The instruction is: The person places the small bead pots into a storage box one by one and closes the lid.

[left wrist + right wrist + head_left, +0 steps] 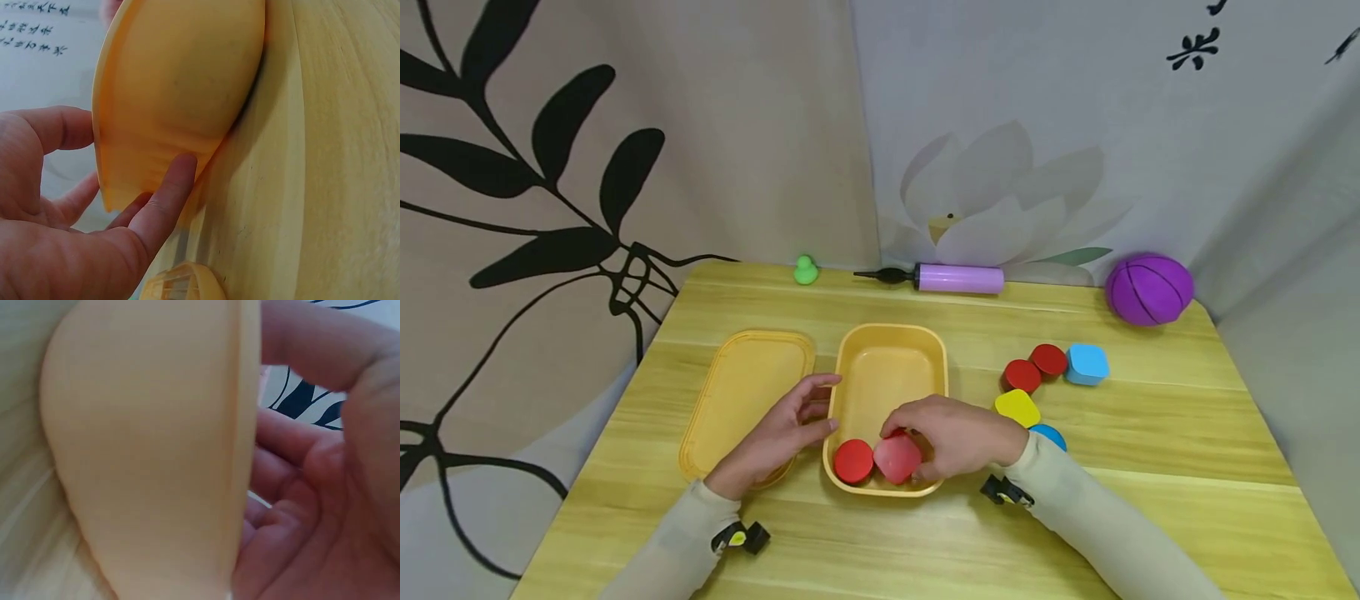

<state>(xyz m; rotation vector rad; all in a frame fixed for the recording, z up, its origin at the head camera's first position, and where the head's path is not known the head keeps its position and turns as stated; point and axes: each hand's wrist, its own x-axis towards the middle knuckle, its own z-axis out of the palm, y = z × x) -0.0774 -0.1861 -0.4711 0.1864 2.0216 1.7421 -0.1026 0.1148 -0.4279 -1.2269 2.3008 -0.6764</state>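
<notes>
On my remote feed, I saw the right hand (961,433) pinching a pink block (898,459) inside the orange box (880,375) by its near edge, beside a red block (853,461). The left hand (781,425), fingers loosely spread, touched the box's left edge.

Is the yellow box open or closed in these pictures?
Open: the head view shows its lid lying beside the yellow box, and a red block is visible inside.

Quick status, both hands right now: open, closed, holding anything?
Left hand: open, touching the side of the orange container.
Right hand: closed, holding the pinkish-red block inside it.
</notes>
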